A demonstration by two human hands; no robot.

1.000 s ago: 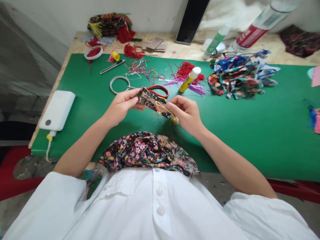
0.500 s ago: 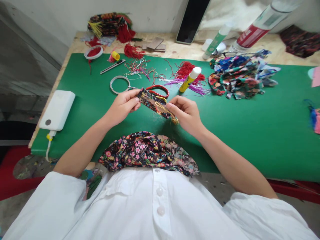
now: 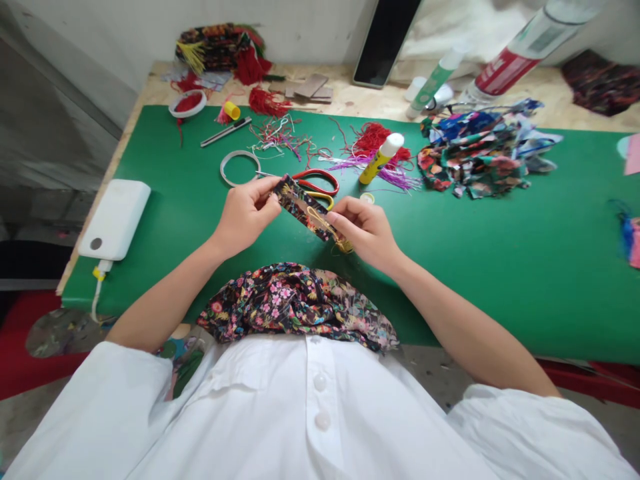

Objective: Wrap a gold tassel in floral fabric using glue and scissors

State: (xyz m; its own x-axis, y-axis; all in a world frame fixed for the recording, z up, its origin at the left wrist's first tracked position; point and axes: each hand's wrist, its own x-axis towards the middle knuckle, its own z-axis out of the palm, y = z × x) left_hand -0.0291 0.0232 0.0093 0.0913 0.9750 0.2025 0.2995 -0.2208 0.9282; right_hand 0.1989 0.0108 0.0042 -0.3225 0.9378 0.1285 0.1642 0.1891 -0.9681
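A narrow strip [image 3: 300,203] covered in dark floral cloth, with a bare brown middle, slants between my hands above the green mat. My left hand [image 3: 249,217] pinches its upper left end. At the lower right end, my right hand [image 3: 367,230] is closed on a looped gold cord [image 3: 319,219], its thumb pressed at the strip. A gold knot or tassel end [image 3: 344,245] hangs below those fingers. Just behind the strip lie scissors [image 3: 316,181] with red and yellow handles. Close to my body sits a bunched floral cloth [image 3: 285,303].
A yellow glue stick [image 3: 381,159] stands past my right hand beside red and purple threads [image 3: 373,141]. Further around are a tape roll [image 3: 240,168], a cutter knife [image 3: 226,132], fabric scraps [image 3: 480,150], a white power bank [image 3: 115,220] with cable, and a leaning phone [image 3: 386,41].
My right hand has shifted slightly left and down with the gold cord, and the strip tilts more steeply. A small round cap behind that hand now shows. My left hand has barely moved.
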